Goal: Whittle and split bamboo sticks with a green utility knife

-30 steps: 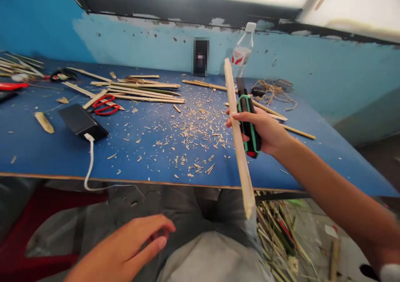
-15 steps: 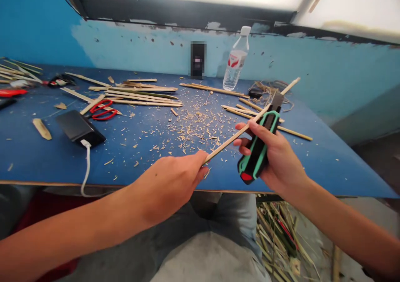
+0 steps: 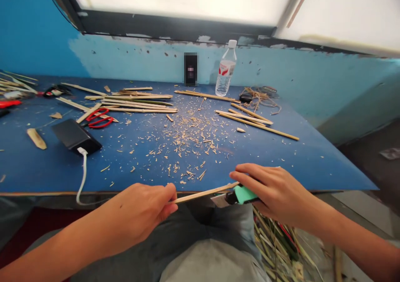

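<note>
A thin bamboo strip (image 3: 204, 193) runs between my two hands at the table's front edge, over my lap. My left hand (image 3: 145, 209) pinches one end of it between thumb and fingers. My right hand (image 3: 265, 186) is closed around a green and black utility knife (image 3: 245, 194), its blade pointing left just below the strip. The strip's other end goes under the right hand's fingers, where I cannot see it. Beyond the hands, pale bamboo shavings (image 3: 190, 140) lie scattered on the blue table (image 3: 125, 173).
Bamboo strips (image 3: 140, 103) and red-handled scissors (image 3: 99, 118) lie on the left. A black box (image 3: 76, 136) with a white cable stands nearer. At the back are a water bottle (image 3: 226, 71) and a phone-like dark object (image 3: 191, 69); thin sticks (image 3: 259, 126) and tangled string (image 3: 262, 96) lie right.
The right hand has turned over and come down toward the table's front edge with the knife, whose blade now points left. The left hand has moved left and down, and the strip lies nearly level.
</note>
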`<state>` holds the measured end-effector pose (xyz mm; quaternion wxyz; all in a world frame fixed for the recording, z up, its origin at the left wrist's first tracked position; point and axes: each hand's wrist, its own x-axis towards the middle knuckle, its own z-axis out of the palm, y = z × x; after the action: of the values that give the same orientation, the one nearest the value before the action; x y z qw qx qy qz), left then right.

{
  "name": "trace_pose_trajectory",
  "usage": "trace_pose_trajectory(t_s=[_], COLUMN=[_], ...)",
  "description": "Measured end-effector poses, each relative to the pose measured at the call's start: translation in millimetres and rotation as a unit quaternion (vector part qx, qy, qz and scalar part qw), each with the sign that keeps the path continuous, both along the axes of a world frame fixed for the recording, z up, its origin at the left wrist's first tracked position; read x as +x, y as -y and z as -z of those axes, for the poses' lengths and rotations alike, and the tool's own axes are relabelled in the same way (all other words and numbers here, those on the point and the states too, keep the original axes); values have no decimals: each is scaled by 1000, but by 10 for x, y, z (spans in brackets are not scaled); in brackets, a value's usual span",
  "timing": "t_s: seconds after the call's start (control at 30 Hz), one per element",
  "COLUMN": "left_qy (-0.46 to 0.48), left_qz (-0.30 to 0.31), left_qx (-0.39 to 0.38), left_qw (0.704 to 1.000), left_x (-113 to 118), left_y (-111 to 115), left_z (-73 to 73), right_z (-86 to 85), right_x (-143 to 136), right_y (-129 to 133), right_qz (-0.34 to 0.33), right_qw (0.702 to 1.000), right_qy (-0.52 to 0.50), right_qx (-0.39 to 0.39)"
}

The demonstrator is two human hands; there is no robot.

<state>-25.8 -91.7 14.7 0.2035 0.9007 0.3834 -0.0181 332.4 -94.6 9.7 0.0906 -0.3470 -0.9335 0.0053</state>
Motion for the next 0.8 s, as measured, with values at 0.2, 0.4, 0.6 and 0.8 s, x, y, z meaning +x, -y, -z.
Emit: trace_pose_trajectory(t_s=[0.2,0.4,0.6,0.8], left_qy=[46,42,17,4], left_qz=[32,-34,-47,-57], left_qx=[144,29,-49,60], left_qw=[988,998,998,997], left_x=[-20,-70,-113,-222], left_y=[-134,-293,-484,-991], left_z=[159,205,127,101], right_z=[30,-33,-69,-30], right_x=[-91,-126,-178,-339], right_y=[-379,-674,-1040,-1474], right_qz=[-35,-75,-89,-92], right_qw=[992,979,974,980], right_qy=[57,55,50,41], right_qx=[-110,-184,-201,-173])
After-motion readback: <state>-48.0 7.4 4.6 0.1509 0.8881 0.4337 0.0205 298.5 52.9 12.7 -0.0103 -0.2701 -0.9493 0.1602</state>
